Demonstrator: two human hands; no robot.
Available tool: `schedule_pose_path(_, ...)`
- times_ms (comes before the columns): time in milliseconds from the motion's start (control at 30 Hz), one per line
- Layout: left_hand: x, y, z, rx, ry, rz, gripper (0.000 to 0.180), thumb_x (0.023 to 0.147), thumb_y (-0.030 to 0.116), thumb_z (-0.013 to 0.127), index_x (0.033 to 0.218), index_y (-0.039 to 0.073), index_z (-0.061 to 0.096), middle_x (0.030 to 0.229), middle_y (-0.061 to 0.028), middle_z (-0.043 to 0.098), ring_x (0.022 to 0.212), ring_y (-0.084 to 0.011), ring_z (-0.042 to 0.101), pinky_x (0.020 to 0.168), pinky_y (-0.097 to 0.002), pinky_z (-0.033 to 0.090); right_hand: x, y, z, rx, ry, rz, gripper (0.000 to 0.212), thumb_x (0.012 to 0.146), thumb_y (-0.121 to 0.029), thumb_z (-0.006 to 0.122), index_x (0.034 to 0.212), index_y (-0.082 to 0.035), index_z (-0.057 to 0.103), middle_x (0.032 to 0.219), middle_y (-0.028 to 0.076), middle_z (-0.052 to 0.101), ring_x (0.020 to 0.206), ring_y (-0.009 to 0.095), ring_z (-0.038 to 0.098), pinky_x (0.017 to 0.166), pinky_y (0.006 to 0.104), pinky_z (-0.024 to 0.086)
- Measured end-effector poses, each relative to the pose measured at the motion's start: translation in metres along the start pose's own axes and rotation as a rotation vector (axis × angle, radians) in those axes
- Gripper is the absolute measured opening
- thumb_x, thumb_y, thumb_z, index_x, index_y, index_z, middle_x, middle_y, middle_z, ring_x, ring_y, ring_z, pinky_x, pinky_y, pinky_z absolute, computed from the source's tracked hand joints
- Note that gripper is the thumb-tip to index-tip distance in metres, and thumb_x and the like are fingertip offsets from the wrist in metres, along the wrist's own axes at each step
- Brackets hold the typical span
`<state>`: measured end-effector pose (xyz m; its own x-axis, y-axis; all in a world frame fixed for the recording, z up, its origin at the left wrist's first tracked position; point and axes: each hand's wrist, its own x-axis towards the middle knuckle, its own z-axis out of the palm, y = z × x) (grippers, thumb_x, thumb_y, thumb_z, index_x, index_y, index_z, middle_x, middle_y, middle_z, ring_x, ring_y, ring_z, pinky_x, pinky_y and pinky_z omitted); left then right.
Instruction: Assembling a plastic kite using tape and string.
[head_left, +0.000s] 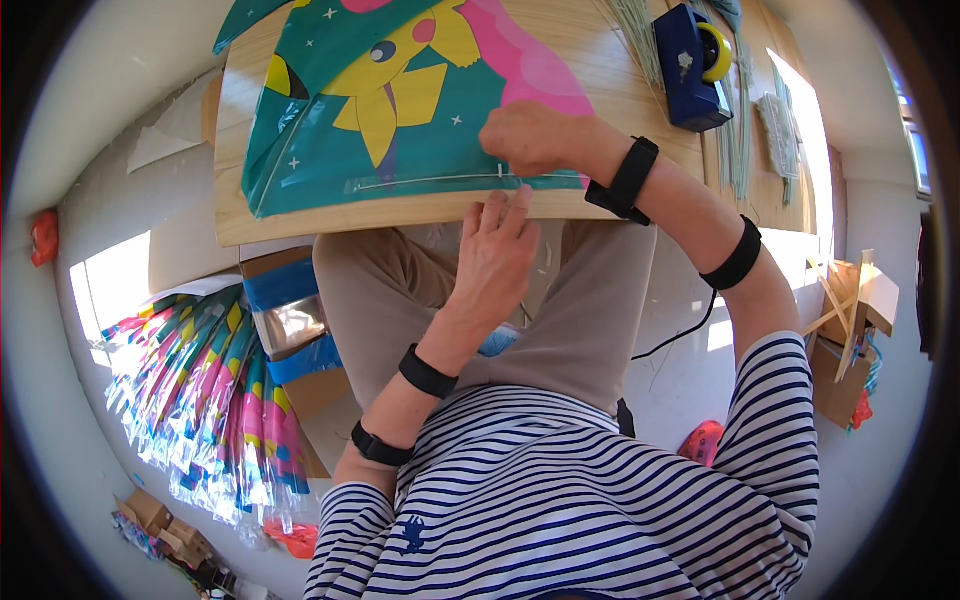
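Note:
A teal printed sheet with a yellow cartoon figure and a pink area lies on the wooden table. Along its near edge runs a thin white rod, with what looks like a clear strip over its left end. My left hand reaches up to the table's near edge, fingers stretched out and the tips near the rod. Just above the sheet, right of the figure, my right hand is closed with its fingers curled under. Whatever it may hold is hidden.
A blue tape dispenser with a yellow roll stands at the table's right, by bundles of thin rods. Left of my legs are rolled printed sheets in clear sleeves and a box with blue tape. A cardboard box with wood strips sits right.

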<state>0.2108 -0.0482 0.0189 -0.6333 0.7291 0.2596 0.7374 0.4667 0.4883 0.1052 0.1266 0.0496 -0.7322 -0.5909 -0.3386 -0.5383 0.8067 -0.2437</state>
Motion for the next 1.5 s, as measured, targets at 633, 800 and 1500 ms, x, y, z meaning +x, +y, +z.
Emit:
schedule_pose_path(633, 0.002, -0.006, 0.005, 0.029, 0.002, -0.021, 0.022, 0.072, 0.008, 0.071, 0.092, 0.001, 0.064, 0.137, -0.0167, 0.050, 0.123, -0.0369, 0.046, 0.105, -0.0536, 0.035, 0.002, 0.002, 0.005, -0.008, -0.006, 0.050, 0.008, 0.070, -0.004, 0.062, 0.076, 0.000, 0.066, 0.082, 0.018, 0.066, 0.087, 0.038, 0.062, 0.072, 0.0459, 0.050)
schedule_pose_path(800, 0.005, -0.003, 0.002, 0.068, 0.003, 0.000, 0.019, 0.074, 0.006, 0.062, 0.090, -0.002, 0.064, 0.130, -0.0216, 0.053, 0.120, -0.0362, 0.047, 0.106, -0.0592, 0.032, 0.002, 0.005, 0.011, -0.006, 0.044, 0.090, 0.008, 0.069, -0.005, 0.063, 0.075, -0.001, 0.066, 0.083, 0.018, 0.066, 0.088, 0.037, 0.063, 0.073, 0.0448, 0.051)
schedule_pose_path(1500, 0.007, 0.003, 0.010, 0.157, -0.006, 0.039, 0.019, 0.073, 0.005, 0.062, 0.091, -0.001, 0.064, 0.127, -0.0221, 0.055, 0.115, -0.0313, 0.049, 0.109, -0.0633, 0.027, -0.039, -0.004, 0.039, 0.434, 0.464, 0.492, 0.021, 0.065, -0.018, 0.079, 0.074, -0.005, 0.066, 0.073, 0.013, 0.066, 0.072, 0.033, 0.065, 0.062, 0.0430, 0.048)
